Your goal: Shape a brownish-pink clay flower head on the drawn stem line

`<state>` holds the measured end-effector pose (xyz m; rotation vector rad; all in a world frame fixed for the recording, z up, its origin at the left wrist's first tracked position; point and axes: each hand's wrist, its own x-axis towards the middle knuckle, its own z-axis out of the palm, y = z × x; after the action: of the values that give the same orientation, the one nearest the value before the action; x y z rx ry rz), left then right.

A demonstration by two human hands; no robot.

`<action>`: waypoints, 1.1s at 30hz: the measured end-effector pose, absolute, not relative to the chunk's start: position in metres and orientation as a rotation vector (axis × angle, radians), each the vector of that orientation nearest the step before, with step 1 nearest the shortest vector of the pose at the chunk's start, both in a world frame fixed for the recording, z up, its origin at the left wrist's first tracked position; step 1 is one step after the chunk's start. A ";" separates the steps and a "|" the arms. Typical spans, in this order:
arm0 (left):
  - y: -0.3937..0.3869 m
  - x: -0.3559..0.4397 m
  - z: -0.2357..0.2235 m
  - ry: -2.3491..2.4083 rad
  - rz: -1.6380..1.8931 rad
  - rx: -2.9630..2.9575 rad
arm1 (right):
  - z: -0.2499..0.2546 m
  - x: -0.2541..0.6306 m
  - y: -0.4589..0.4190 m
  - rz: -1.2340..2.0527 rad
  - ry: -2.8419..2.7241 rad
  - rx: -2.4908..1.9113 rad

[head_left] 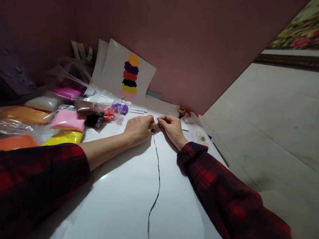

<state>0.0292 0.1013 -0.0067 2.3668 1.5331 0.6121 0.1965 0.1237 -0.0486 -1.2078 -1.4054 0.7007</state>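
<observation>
The left hand (140,130) and the right hand (172,130) are both nearly closed, and their fingertips pinch one small brown clump (157,127) between them, just above the white sheet (130,190). From below this clump, a thin dark wavy line (158,175) runs along the sheet toward the near edge.

Brown piece (156,128) partly hidden by fingers (163,121); black line (158,168) cut by bottom edge.
</observation>
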 end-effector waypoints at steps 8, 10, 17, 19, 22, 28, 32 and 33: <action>0.100 0.029 -0.005 1.530 0.614 2.361 | -0.049 0.196 0.123 0.674 -1.414 -1.204; 0.099 0.029 -0.004 1.529 0.618 2.362 | -0.049 0.196 0.123 0.693 -1.411 -1.200; 0.098 0.029 -0.002 1.515 0.619 2.347 | -0.050 0.196 0.123 0.705 -1.395 -1.180; 0.098 0.029 -0.002 1.494 0.627 2.347 | -0.050 0.195 0.123 0.706 -1.396 -1.171; 0.098 0.029 -0.001 1.482 0.659 2.330 | -0.048 0.195 0.123 0.685 -1.399 -1.178; 0.100 0.029 -0.003 1.490 0.688 2.285 | -0.044 0.195 0.120 0.674 -1.418 -1.211; 0.102 0.028 -0.005 1.498 0.664 2.286 | -0.045 0.195 0.121 0.681 -1.421 -1.210; 0.102 0.028 -0.004 1.491 0.670 2.276 | -0.045 0.195 0.121 0.691 -1.422 -1.211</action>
<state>0.0280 0.1024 -0.0044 2.2763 1.4911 0.6699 0.1949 0.1212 -0.0453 -1.2105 -1.4217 0.6913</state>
